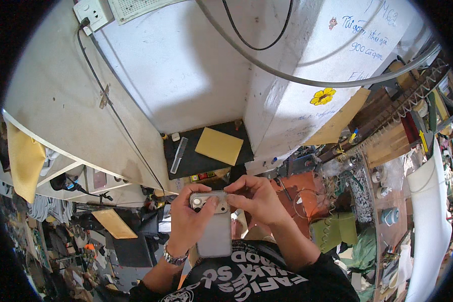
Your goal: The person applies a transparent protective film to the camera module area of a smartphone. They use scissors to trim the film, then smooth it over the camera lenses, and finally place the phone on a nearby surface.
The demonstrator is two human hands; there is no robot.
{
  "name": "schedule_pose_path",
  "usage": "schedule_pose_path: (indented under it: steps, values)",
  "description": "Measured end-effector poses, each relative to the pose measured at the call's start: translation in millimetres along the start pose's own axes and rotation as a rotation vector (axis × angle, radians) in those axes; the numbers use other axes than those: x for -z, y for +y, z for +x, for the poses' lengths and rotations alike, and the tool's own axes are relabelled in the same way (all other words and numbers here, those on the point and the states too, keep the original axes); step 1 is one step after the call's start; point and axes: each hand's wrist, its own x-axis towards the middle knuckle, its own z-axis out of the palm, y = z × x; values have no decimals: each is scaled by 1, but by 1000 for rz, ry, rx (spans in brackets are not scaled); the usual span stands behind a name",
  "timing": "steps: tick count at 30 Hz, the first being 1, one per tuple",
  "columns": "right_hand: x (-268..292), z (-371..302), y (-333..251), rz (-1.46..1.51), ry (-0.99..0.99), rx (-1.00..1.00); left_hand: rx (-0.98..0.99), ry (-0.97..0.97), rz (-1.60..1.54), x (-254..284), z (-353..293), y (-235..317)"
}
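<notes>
A pale smartphone [214, 236] with several camera lenses at its top corner hangs upright in front of my chest, its back in view. My left hand [189, 216] is closed on its upper left part, the thumb lying across the back near the lenses. At the phone's upper right corner, my right hand [254, 199] is closed in a pinch, thumb and fingertips touching the edge by the lenses. I cannot tell whether the phone wears a clear case. A metal watch sits on my left wrist.
Ahead, a black shelf [186, 168] holds a yellow pad [219, 146], a grey comb [178, 155] and a small white object [175, 136]. A thick grey cable [287, 77] loops overhead. Cluttered workbenches and a white roll of sheet [430, 201] stand at the right.
</notes>
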Motion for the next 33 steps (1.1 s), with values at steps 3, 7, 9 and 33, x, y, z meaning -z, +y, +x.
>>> schedule_pose_path:
  steps: [3,7,9,33]
  values:
    - [6,7,10,29,-5,-15,60,-1,-16,-5,3,-6]
    - [13,16,21,69,-42,-47,77,29,117,-6,2,-7]
    - [16,21,25,77,-73,-54,78,49,94,-8,3,-8]
    - [-84,23,25,-837,6,678,61,444,239,51,-33,4]
